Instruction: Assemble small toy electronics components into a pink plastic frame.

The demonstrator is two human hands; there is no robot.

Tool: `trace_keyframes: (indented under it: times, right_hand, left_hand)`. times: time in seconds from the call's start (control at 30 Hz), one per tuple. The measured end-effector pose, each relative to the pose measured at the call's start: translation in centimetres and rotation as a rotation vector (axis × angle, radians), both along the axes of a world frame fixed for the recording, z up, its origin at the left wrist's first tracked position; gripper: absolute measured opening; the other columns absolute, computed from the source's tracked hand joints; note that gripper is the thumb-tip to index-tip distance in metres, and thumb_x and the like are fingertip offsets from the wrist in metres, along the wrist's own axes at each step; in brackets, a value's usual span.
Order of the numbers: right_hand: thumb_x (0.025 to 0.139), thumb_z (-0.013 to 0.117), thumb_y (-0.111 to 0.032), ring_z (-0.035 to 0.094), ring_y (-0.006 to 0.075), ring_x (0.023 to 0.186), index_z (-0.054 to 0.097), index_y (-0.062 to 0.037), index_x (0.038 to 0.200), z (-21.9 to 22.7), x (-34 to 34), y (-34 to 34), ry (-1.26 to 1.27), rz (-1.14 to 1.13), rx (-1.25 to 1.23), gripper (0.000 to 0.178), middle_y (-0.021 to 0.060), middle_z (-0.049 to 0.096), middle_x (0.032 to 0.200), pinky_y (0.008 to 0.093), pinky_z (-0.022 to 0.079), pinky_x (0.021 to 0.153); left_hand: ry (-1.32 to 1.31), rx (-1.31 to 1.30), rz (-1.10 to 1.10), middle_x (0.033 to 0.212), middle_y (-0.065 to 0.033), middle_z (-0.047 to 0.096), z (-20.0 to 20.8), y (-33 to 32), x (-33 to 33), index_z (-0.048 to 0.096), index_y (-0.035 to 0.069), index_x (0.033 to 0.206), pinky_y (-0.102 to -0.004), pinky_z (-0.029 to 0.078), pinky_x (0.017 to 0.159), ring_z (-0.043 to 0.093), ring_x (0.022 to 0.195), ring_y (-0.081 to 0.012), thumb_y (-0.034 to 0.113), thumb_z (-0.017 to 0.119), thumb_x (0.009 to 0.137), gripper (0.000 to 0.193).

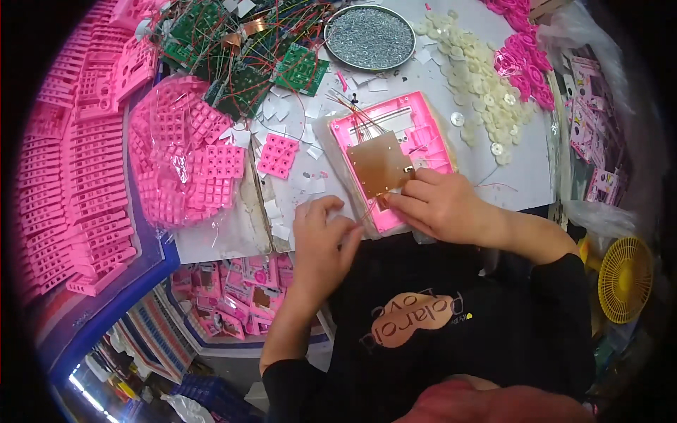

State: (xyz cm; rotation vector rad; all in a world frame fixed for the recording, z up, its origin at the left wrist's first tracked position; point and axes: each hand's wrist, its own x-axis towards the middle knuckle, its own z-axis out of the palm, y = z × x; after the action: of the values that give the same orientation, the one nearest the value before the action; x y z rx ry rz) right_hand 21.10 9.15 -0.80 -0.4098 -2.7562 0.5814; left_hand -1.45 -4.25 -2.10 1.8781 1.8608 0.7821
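A pink plastic casing (437, 146) lies tilted on the worktable in front of me, its inside facing up. Over its middle rests a brown circuit board (377, 163), and thin wires (360, 116) run from its upper edge. My right hand (441, 208) is closed at the board's lower right edge, its fingertips pinching there; the exact contact is partly hidden. Just left of the casing's lower corner is my left hand (321, 233), with fingers bent and apart and nothing visible in them.
Stacked pink casings (92, 176) line the left. Nearby sit a bag of pink keypads (183, 155), a loose keypad (278, 156) and wired green boards (300, 68). A round tray of screws (370, 39), whitish discs (486, 99) and pink parts (525, 63) lie farther back.
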Motion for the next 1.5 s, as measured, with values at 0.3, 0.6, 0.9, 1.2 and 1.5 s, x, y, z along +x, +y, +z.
trace_keyframes:
  times: [0.3,0.6,0.9,1.2,1.5]
  right_hand:
    - [0.08,0.071,-0.017,0.06,0.0207,0.083,0.066,-0.0071,0.123,-0.4,0.5,-1.1,-0.096,0.016,0.078,0.044,0.0031,0.058,0.09,0.0321,0.052,0.065]
    - [0.085,0.07,-0.028,0.058,0.0235,0.089,0.061,-0.0106,0.132,0.6,0.3,-0.4,-0.262,0.085,0.045,0.051,0.0049,0.057,0.098,0.0356,0.052,0.072]
    - [0.087,0.073,-0.028,0.059,0.027,0.088,0.067,-0.0157,0.127,0.0,1.7,2.3,-0.2,0.194,-0.318,0.042,0.007,0.057,0.1,0.0378,0.052,0.072]
    - [0.08,0.076,-0.022,0.058,0.0258,0.082,0.07,-0.0113,0.12,1.1,2.1,1.4,-0.109,0.173,-0.056,0.042,0.0061,0.058,0.091,0.037,0.052,0.067]
    - [0.078,0.079,-0.018,0.066,0.0267,0.084,0.068,-0.0083,0.114,1.9,2.7,3.1,0.195,0.025,-0.099,0.038,0.0093,0.068,0.095,0.0375,0.055,0.067]
  left_hand:
    - [-0.76,-0.003,0.171,0.105,-0.0094,0.064,1.0,7.1,0.5,0.066,-0.005,0.085,-0.0234,0.044,0.062,0.056,0.072,-0.0093,0.0,0.068,0.084,0.006]
    - [-1.02,0.025,0.155,0.094,-0.006,0.067,-0.5,7.6,1.3,0.064,-0.005,0.082,-0.0201,0.043,0.057,0.058,0.069,-0.0048,0.004,0.065,0.093,0.015]
    - [-1.427,-0.235,0.221,0.087,-0.0113,0.072,-0.1,6.1,1.5,0.063,-0.005,0.109,-0.0223,0.052,0.058,0.066,0.067,-0.0102,0.006,0.066,0.097,0.017]
    - [-0.643,0.089,0.137,0.084,-0.0067,0.071,0.5,4.1,3.1,0.069,0.001,0.093,-0.0242,0.048,0.059,0.063,0.067,-0.01,0.002,0.072,0.089,0.004]
    - [-0.351,0.064,-0.124,0.078,-0.0065,0.064,2.5,5.5,5.1,0.068,0.002,0.095,-0.0278,0.047,0.057,0.059,0.062,-0.016,0.002,0.073,0.086,0.011]
